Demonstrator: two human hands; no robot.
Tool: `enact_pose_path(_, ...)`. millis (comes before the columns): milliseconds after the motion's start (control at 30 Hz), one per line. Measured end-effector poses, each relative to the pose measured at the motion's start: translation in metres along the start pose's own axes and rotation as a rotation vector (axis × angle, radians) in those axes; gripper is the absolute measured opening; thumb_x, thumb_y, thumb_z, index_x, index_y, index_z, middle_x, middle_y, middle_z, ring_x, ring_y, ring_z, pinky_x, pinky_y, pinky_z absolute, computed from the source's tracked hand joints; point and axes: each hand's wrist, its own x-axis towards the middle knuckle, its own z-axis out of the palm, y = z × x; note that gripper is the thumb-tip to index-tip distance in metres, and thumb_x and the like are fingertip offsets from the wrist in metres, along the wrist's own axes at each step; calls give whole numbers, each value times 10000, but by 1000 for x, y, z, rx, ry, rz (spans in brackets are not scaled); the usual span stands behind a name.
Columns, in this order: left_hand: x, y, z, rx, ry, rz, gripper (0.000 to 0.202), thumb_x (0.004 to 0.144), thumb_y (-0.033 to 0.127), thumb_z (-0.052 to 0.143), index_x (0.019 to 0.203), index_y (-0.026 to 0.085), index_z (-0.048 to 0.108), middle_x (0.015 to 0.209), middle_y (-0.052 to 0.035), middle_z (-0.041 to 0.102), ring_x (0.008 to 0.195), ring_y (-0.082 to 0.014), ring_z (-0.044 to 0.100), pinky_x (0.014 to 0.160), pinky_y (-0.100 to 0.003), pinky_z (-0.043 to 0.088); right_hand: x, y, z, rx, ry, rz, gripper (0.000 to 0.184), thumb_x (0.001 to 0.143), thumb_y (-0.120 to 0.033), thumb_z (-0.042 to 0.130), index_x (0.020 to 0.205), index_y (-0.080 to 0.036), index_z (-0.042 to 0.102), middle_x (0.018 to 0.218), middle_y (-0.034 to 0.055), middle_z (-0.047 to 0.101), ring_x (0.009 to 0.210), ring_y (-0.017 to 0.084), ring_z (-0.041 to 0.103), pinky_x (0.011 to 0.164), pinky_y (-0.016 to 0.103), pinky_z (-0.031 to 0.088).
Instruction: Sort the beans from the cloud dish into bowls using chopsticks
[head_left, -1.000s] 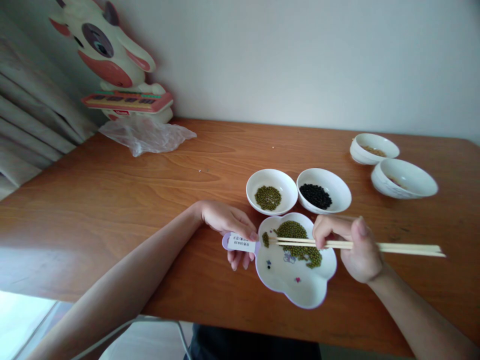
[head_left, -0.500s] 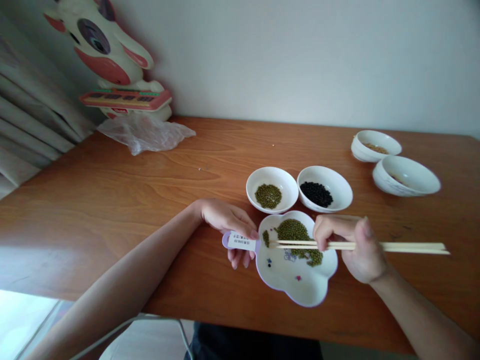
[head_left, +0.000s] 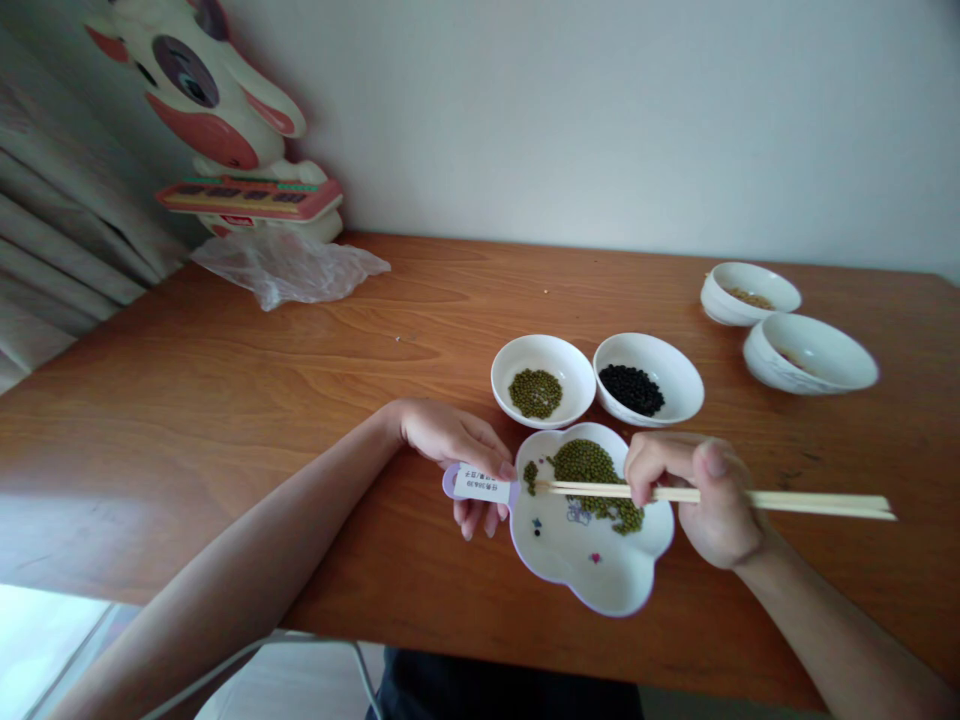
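A white flower-shaped dish [head_left: 600, 580] with a lilac rim lies near the table's front edge, with a heap of green mung beans [head_left: 592, 470] in its far half. My left hand [head_left: 457, 445] is closed on the dish's labelled handle [head_left: 480, 485]. My right hand [head_left: 697, 495] grips a pair of wooden chopsticks [head_left: 810, 500] that lie level, their tips over the left side of the bean heap. Just behind the dish stand two white bowls: one with green beans [head_left: 543, 380], one with black beans [head_left: 648, 378].
Two more white bowls [head_left: 750, 293] [head_left: 810, 353] stand at the far right of the wooden table [head_left: 262, 400]. A crumpled clear plastic bag [head_left: 289, 265] and a cow-shaped toy [head_left: 225, 120] sit at the back left, next to a curtain [head_left: 52, 240].
Hardly anything differs. My right hand and the chopsticks shifted very slightly; the tips stay over the green beans in the dish. My left hand keeps its hold on the handle.
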Motion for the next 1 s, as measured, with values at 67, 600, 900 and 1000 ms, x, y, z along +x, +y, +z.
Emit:
enact_pose_path(67,0,-1,0,-10,3,3,431,995,488,544,1141,127,730,1078,-157,764,846,-234,770,702,-297,609,0,-1,0,7,6,-3,690,1060,-553,203,683,-212,671,625,36,594,597,184,551,596,354,392)
enact_pose_path(600,0,-2,-1,8,11,4,430,997,497,539,1121,130,725,1082,-155,765,845,-232,773,688,-290,608,3,-5,4,30,20,13,706,1036,-609,228,644,-202,650,588,41,572,557,181,520,563,342,367)
enact_pose_path(900,0,-3,-2,-10,1,4,421,998,475,542,1120,120,731,1096,-159,762,859,-238,772,698,-295,603,4,-8,7,49,40,3,708,1026,-628,227,644,-208,650,584,45,574,550,179,515,556,343,371)
enact_pose_path(1000,0,-2,-1,-5,0,10,424,992,483,549,1130,128,734,1102,-156,763,858,-239,772,699,-298,608,4,-7,8,46,30,1,705,1029,-621,229,645,-207,650,587,45,576,552,181,518,557,345,375)
